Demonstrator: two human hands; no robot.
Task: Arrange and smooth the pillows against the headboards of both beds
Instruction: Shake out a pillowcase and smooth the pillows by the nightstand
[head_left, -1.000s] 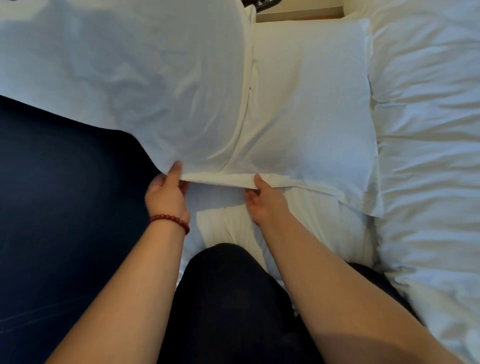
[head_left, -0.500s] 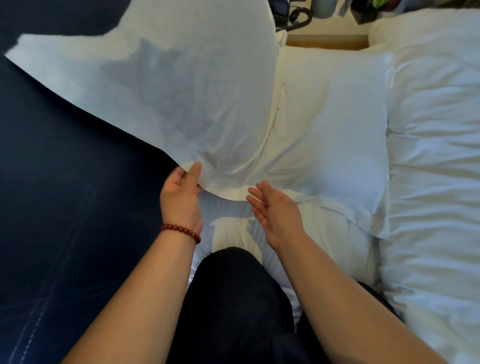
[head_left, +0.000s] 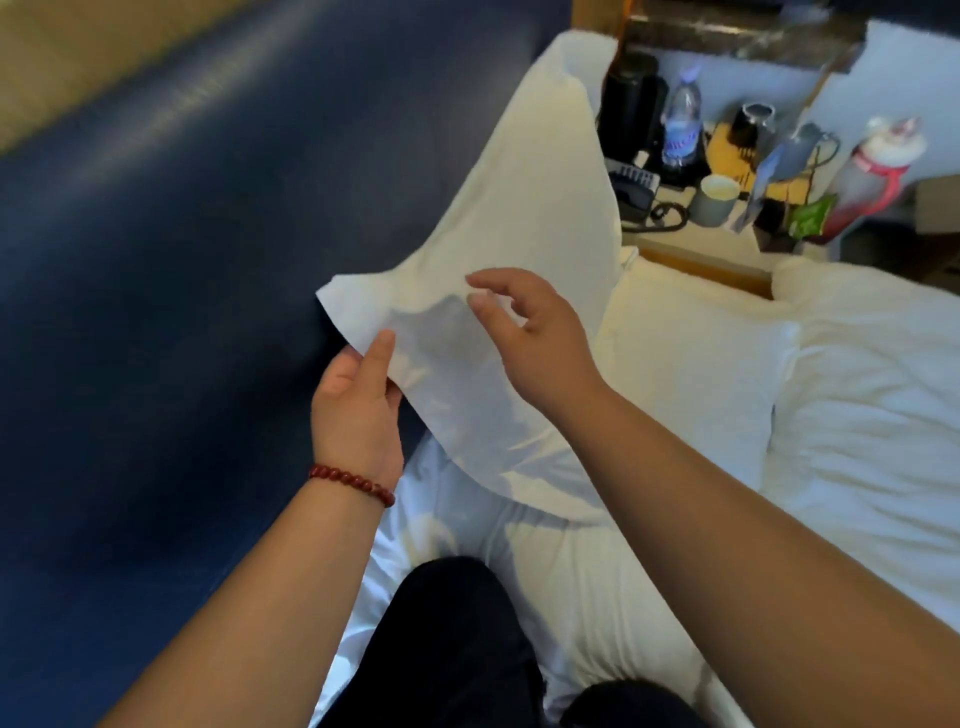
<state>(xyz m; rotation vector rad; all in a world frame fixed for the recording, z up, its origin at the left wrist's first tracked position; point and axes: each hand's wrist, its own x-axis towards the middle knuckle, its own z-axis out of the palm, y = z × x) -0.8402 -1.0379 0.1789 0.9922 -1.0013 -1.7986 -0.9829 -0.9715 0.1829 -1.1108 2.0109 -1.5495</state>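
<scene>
A hotel bedroom, seen from a bed (head_left: 519, 582) with white sheets: a dark blue padded headboard (head_left: 156, 260) fills the left side, and the picture is somewhat blurred.

The lifted pillow (head_left: 519, 208) stands up off the mattress in the middle, its near end flattened to an empty flap of white case and its fuller far end rising toward the far edge, just beside the headboard. The cloth is smooth, with a grey shadow across the flap.

The left hand (head_left: 356, 415) comes up from the near left, back toward the camera. Its thumb (head_left: 382, 353) lies on top of the flap's near-left edge and the other fingers are tucked beneath, so it pinches the case there. The right hand (head_left: 535, 338) reaches in from the near right, held in front of the flap, its fingers (head_left: 498, 278) spread and loosely bent, holding nothing; I cannot tell whether the tips touch the cloth.

A red bead bracelet (head_left: 353, 480) circles the left wrist. A dark-trousered knee (head_left: 457, 639) rests on the sheet below the arms.

To the right of the lifted pillow a flat pillow (head_left: 691, 374) lies on the mattress, and a rumpled white duvet (head_left: 872, 415) lies right of that.

Far right, a bedside surface (head_left: 696, 249) carries a telephone (head_left: 639, 197), a clear water bottle (head_left: 680, 124), a pale cup (head_left: 719, 200) and a red-and-white bottle (head_left: 878, 171).
</scene>
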